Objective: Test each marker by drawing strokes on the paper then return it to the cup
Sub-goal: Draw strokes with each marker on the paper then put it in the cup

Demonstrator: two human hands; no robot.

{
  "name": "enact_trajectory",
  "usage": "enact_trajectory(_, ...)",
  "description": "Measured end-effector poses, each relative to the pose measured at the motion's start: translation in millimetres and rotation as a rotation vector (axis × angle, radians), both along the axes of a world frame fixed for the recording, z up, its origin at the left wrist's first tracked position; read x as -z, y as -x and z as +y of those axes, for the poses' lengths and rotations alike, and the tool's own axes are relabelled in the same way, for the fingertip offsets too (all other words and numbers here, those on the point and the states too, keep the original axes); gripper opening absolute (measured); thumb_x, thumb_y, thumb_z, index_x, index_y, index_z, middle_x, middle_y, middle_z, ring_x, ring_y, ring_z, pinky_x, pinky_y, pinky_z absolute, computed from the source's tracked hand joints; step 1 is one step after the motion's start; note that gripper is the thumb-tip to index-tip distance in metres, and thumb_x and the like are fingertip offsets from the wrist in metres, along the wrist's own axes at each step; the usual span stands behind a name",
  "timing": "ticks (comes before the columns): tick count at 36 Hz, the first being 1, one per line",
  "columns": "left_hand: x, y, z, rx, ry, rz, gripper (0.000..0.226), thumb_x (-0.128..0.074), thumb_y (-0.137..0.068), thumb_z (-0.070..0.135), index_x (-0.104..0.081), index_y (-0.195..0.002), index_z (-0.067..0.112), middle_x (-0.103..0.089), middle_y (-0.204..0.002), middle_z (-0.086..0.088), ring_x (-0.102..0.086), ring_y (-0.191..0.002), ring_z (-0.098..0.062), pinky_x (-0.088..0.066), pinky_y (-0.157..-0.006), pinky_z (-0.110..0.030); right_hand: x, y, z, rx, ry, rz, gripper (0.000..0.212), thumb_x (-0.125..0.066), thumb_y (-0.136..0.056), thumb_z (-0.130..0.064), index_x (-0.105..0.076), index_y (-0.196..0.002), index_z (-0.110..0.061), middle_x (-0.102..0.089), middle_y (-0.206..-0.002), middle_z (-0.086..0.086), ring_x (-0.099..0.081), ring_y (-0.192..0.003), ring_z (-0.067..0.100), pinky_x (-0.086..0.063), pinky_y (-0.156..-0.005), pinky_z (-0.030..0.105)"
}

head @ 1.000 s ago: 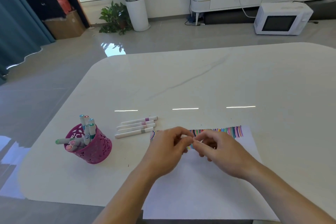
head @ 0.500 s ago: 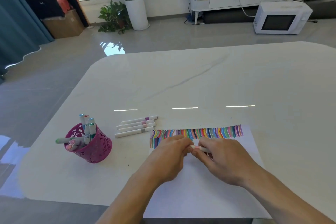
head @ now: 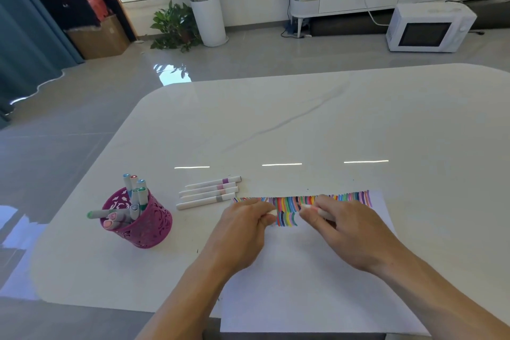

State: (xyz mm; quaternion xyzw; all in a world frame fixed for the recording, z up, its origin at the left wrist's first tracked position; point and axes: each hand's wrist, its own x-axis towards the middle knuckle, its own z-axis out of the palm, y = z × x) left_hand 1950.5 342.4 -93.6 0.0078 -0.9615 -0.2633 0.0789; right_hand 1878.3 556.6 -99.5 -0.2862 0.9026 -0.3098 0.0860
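The person is stretching both bare arms over a flat white sheet of paper (head: 303, 284) that is lying on a shiny white stone table (head: 276, 124). The right hand (head: 350, 232) is curling its fingers round a thin white marker (head: 320, 211). The marker's pale pink end is poking out toward the left hand (head: 242, 232). The left hand is pinching a small white piece (head: 271, 212) between its thumb and fingers. It is too small for me to tell what it is. The two hands are sitting near each other, with a little gap between them.

A row of short coloured strokes (head: 287, 210) is showing in that gap and running on past both hands, along the far edge of the paper.

Just past the left hand's fingers, four long white markers (head: 209, 193) are lying side by side on the table, next to the paper's corner. Further out to the left of the left hand, a round dark pink cup with cut-out holes (head: 146, 226) is standing on the table, well apart from the paper. A bunch of grey-white marker pens (head: 135, 193) is sticking out of it, and one is leaning far over the rim.

Far beyond the right hand, a white microwave oven (head: 427, 27) is sitting on the grey floor.
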Motion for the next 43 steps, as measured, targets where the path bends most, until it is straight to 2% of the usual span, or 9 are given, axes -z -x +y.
enact_trajectory(6, 2.6, -0.9, 3.0, 0.05, 0.009, -0.026, 0.017, -0.058, -0.099, 0.025, -0.072, -0.109, 0.026, -0.064, -0.097, 0.011, -0.052, -0.094, -0.011, -0.033, -0.077, -0.017, 2.1, 2.1, -3.2, 0.036, 0.159, -0.157, 0.025, -0.042, -0.108, -0.038, -0.063, -0.096, -0.033, -0.055, -0.063, -0.008, -0.048, -0.056, 0.008, -0.035, -0.056, 0.023)
enact_trajectory(10, 5.9, -0.3, 3.6, 0.073, -0.003, -0.039, 0.018, -0.062, -0.096, 0.025, -0.073, -0.11, 0.025, -0.066, -0.112, 0.015, -0.054, -0.108, -0.01, -0.041, -0.093, -0.021, 4.2, 4.7, -3.6, 0.075, 0.271, -0.194, 0.026, -0.044, -0.108, -0.035, -0.042, -0.128, -0.051, -0.066, -0.089, -0.008, -0.053, -0.062, 0.008, -0.04, -0.06, 0.025)
enact_trajectory(15, 10.2, -0.7, 2.1, 0.082, 0.021, -0.038, 0.022, -0.065, -0.095, 0.029, -0.073, -0.115, 0.029, -0.063, -0.123, 0.019, -0.049, -0.118, -0.003, -0.037, -0.102, -0.018, 2.6, 6.0, -3.8, 0.115, 0.401, -0.255, 0.029, -0.049, -0.107, -0.024, -0.055, -0.116, -0.05, -0.065, -0.098, -0.016, -0.06, -0.059, 0.018, -0.053, -0.061, 0.031)
enact_trajectory(19, 11.9, 0.4, 1.6, 0.101, 0.049, -0.025, 0.022, -0.067, -0.093, 0.028, -0.074, -0.113, 0.031, -0.061, -0.128, 0.02, -0.044, -0.125, -0.001, -0.029, -0.104, -0.013, -0.1, 6.8, -5.3, 0.161, 0.547, -0.411, 0.036, -0.049, -0.107, -0.012, -0.074, -0.098, -0.036, -0.071, -0.097, 0.0, -0.071, -0.068, 0.025, -0.061, -0.064, 0.04)
enact_trajectory(25, 21.9, -1.1, 3.6, 0.135, 0.098, -0.056, 0.019, -0.062, -0.094, 0.031, -0.072, -0.109, 0.033, -0.05, -0.145, 0.02, -0.031, -0.141, -0.001, -0.019, -0.106, -0.01, 4.1, 10.0, -5.0, 0.198, 0.675, -0.573, 0.051, -0.047, -0.096, 0.012, -0.079, -0.11, -0.026, -0.072, -0.103, 0.014, -0.073, -0.089, 0.028, -0.061, -0.069, 0.032)
enact_trajectory(33, 27.7, -2.0, 3.2, 0.166, 0.104, -0.042, 0.012, -0.06, -0.094, 0.028, -0.067, -0.104, 0.031, -0.056, -0.136, 0.019, -0.035, -0.135, -0.001, -0.011, -0.099, 0.002, 15.6, 5.2, -12.5, 0.19, 0.649, -0.546, 0.004, -0.074, -0.095, -0.022, -0.07, -0.094, -0.021, -0.067, -0.075, 0.003, -0.066, -0.063, 0.02, -0.058, -0.06, 0.031)
enact_trajectory(38, 27.8, -2.6, 2.3, 0.179, 0.104, -0.034, 0.01, -0.059, -0.093, 0.027, -0.065, -0.101, 0.029, -0.058, -0.13, 0.016, -0.034, -0.128, 0.0, -0.017, -0.093, -0.001, 19.4, 1.9, -12.9, 0.216, 0.65, -0.536, 0.026, -0.057, -0.104, -0.016, -0.077, -0.088, -0.021, -0.071, -0.074, 0.01, -0.068, -0.062, 0.025, -0.058, -0.059, 0.036)
enact_trajectory(41, 28.7, -2.5, 2.0, 0.177, 0.109, -0.041, 0.01, -0.058, -0.094, 0.029, -0.064, -0.102, 0.031, -0.056, -0.131, 0.018, -0.032, -0.132, 0.002, -0.022, -0.094, -0.007, 20.9, -0.4, -14.7, 0.243, 0.682, -0.548, 0.002, -0.07, -0.091, -0.016, -0.069, -0.093, -0.017, -0.072, -0.071, 0.015, -0.067, -0.059, 0.027, -0.056, -0.056, 0.035)
enact_trajectory(43, 29.4, -2.1, 1.7, 0.182, 0.11, -0.049, 0.01, -0.057, -0.096, 0.029, -0.064, -0.104, 0.032, -0.054, -0.135, 0.02, -0.031, -0.135, 0.002, -0.021, -0.096, -0.007, 23.8, -0.8, -15.1, 0.262, 0.69, -0.541, 0.019, -0.071, -0.08, -0.024, -0.06, -0.091, -0.011, -0.072, -0.07, 0.017, -0.066, -0.057, 0.026, -0.055, -0.054, 0.032)
